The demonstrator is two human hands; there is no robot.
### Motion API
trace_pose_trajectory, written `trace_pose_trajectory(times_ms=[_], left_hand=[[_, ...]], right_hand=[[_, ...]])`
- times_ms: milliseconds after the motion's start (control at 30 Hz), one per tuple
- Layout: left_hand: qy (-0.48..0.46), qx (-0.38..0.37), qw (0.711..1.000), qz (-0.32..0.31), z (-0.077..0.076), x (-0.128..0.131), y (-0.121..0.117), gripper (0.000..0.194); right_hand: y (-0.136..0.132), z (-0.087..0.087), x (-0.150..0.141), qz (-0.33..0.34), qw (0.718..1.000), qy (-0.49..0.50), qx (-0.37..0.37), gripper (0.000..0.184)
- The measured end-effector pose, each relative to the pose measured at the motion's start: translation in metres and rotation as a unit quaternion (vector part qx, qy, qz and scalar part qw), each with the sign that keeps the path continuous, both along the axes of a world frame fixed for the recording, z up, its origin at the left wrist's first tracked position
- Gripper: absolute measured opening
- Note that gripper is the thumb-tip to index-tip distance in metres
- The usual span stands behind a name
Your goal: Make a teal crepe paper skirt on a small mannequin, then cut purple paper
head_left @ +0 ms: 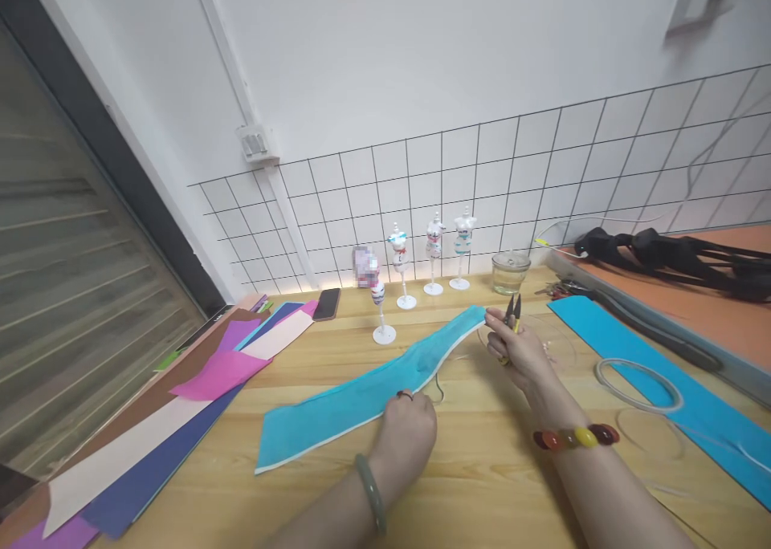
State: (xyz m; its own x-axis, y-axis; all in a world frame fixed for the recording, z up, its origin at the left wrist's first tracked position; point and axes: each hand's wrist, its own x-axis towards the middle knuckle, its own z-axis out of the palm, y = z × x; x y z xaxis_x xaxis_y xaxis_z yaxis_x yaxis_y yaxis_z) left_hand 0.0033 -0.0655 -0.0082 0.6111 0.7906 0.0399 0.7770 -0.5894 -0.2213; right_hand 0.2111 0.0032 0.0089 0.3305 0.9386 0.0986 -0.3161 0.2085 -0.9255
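A turquoise fabric strip (349,398) with a white lower edge stretches across the table, its right end raised. My left hand (410,433), wearing a green bangle, is closed at the strip's lower edge near its middle; the fingertips are partly hidden. With thumb and finger, my right hand (516,348) pinches the strip's right end. Tucked in that same hand are small dark-bladed snips (513,311) with yellow on the handle, blades pointing up and apart. A short dark loop, perhaps thread or wire, shows beside the strip between my hands.
Small white dress-form stands (402,268) line the back, near a glass of clear liquid (511,272). Coloured sheets (222,372) and a phone (327,303) lie left. On the right are another blue strip (620,344), a pale coil (602,376) and an orange-topped surface (716,260).
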Motion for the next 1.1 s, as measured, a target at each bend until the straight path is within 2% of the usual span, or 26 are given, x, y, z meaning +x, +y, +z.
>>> trace_pose_trajectory(times_ms=[100, 167, 267, 333, 367, 400, 467, 500, 533, 567, 667, 800, 933, 1033, 1100], left_hand=[[0.007, -0.031, 0.999, 0.002, -0.001, 0.011, 0.012, 0.016], [0.007, -0.036, 0.999, -0.011, 0.003, 0.014, 0.011, 0.016], [-0.02, -0.058, 0.997, -0.051, 0.015, 0.017, -0.006, 0.018], [-0.129, -0.149, 0.978, -0.072, 0.032, 0.017, -0.021, 0.016], [-0.196, -0.232, 0.951, -0.062, 0.043, 0.016, -0.028, 0.018], [-0.266, -0.326, 0.906, -0.041, 0.055, 0.013, -0.033, 0.019], [-0.377, -0.484, 0.79, 0.019, 0.083, 0.005, -0.036, 0.017], [-0.423, -0.517, 0.743, 0.035, 0.098, 0.001, -0.033, 0.015], [-0.467, -0.525, 0.71, 0.039, 0.111, -0.004, -0.028, 0.016], [-0.504, -0.515, 0.692, 0.031, 0.123, -0.007, -0.021, 0.017], [-0.59, -0.459, 0.664, -0.001, 0.148, -0.011, 0.009, 0.02], [-0.658, -0.381, 0.65, 0.002, 0.16, 0.004, 0.056, 0.024], [-0.673, -0.237, 0.699, -0.048, 0.158, 0.031, 0.104, 0.02], [-0.643, -0.187, 0.743, -0.005, 0.147, 0.05, 0.136, 0.02], [-0.624, -0.196, 0.756, 0.016, 0.133, 0.058, 0.152, 0.022]], right_hand=[[-0.002, 0.003, -0.001, 0.032, 0.999, 0.021, 0.009, 0.037], [-0.003, 0.004, -0.003, 0.05, 0.998, 0.027, 0.011, 0.037], [-0.003, 0.003, -0.007, 0.07, 0.997, 0.027, 0.006, 0.038], [-0.001, 0.0, -0.008, 0.077, 0.997, 0.023, 0.001, 0.039], [0.0, -0.002, -0.008, 0.077, 0.997, 0.02, -0.003, 0.039], [0.001, -0.003, -0.009, 0.077, 0.997, 0.017, -0.007, 0.04], [0.003, -0.007, -0.009, 0.072, 0.997, 0.009, -0.018, 0.04], [0.005, -0.01, -0.009, 0.07, 0.997, 0.004, -0.025, 0.04], [0.006, -0.012, -0.009, 0.069, 0.997, -0.003, -0.033, 0.04], [0.007, -0.014, -0.009, 0.07, 0.997, -0.011, -0.041, 0.039], [0.01, -0.02, -0.01, 0.084, 0.993, -0.041, -0.07, 0.034], [0.013, -0.028, -0.01, 0.097, 0.988, -0.071, -0.1, 0.031], [0.015, -0.034, -0.009, 0.089, 0.986, -0.079, -0.118, 0.03], [0.016, -0.035, -0.01, 0.083, 0.986, -0.08, -0.12, 0.027], [0.016, -0.033, -0.011, 0.08, 0.986, -0.081, -0.118, 0.026]])
